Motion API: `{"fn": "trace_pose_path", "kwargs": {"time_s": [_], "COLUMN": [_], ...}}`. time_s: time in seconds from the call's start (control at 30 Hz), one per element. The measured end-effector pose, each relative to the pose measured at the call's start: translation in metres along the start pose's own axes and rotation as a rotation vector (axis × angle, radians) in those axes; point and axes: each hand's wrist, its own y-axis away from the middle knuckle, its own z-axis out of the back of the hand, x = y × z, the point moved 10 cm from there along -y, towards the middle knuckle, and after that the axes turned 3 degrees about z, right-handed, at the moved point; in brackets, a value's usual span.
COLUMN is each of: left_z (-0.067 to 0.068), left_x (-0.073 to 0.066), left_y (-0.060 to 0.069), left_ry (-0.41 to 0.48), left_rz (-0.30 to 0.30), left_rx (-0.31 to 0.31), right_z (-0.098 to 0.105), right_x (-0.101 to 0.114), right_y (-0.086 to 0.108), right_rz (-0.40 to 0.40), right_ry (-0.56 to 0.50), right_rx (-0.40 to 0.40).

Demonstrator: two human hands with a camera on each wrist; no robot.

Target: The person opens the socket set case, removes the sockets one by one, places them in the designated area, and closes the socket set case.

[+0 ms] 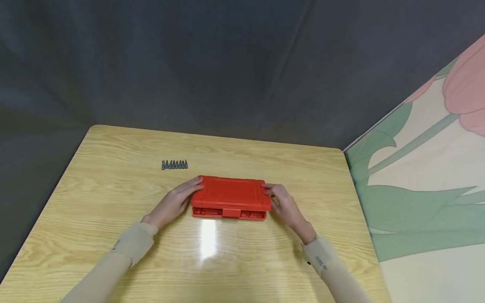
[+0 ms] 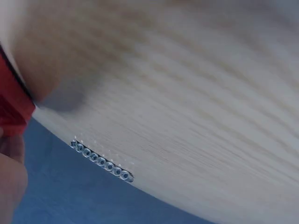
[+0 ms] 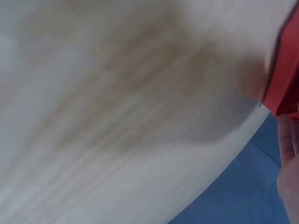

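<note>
A red plastic case [image 1: 230,192] lies on the table, its lid lowered but slightly raised at the front. Through that gap the moulded inside of the bottom half [image 1: 253,215] shows, on both sides of a front latch [image 1: 231,213]. My left hand [image 1: 178,198] holds the lid at its left edge, fingers reaching over the top. On the opposite side my right hand [image 1: 285,205] grips the lid's right edge with bent fingers. Each wrist view catches only a corner of the red case [image 2: 11,100] and part of a hand.
Behind and left of the case a short row of dark bits [image 1: 174,164] stands on the wooden table [image 1: 113,185]; it also appears in the left wrist view. A dark curtain [image 1: 189,71] hangs beyond the far edge. At right is a flower-patterned surface [image 1: 417,210].
</note>
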Motion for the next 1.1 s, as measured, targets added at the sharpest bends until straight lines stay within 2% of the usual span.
{"fn": "trace_pose_path", "kwargs": {"time_s": [0.1,0.2,0.37,0.5,0.6,0.73,0.8,0.93,1.1], "left_z": [-0.005,-0.010,-0.029,-0.049,-0.059,-0.067,-0.068,-0.068,-0.065], "left_x": [-0.011,-0.021,-0.035,-0.049,-0.058,-0.066,-0.069,-0.069,-0.058], "left_y": [0.009,0.014,0.022,0.025,0.021,0.016,0.014,0.012,0.002], "left_ry": [-0.079,-0.129,-0.212,-0.305,-0.378,-0.480,-0.514,-0.556,-0.625], "left_rz": [-0.041,-0.038,0.040,0.103,0.148,0.192,0.198,0.184,0.152], "left_rx": [-0.003,-0.004,-0.018,0.006,0.024,0.041,0.043,0.041,0.056], "right_z": [-0.006,-0.013,-0.025,-0.034,-0.046,-0.063,-0.068,-0.071,-0.077], "right_x": [0.011,0.022,0.045,0.066,0.077,0.084,0.086,0.087,0.078], "right_y": [0.012,0.023,0.033,0.035,0.031,0.026,0.024,0.020,0.003], "right_rz": [0.042,0.055,-0.016,-0.084,-0.123,-0.132,-0.119,-0.098,-0.101], "right_ry": [0.072,0.152,0.291,0.353,0.428,0.572,0.627,0.663,0.673], "right_rx": [0.048,0.072,0.072,0.077,0.145,0.253,0.259,0.198,0.187]}}
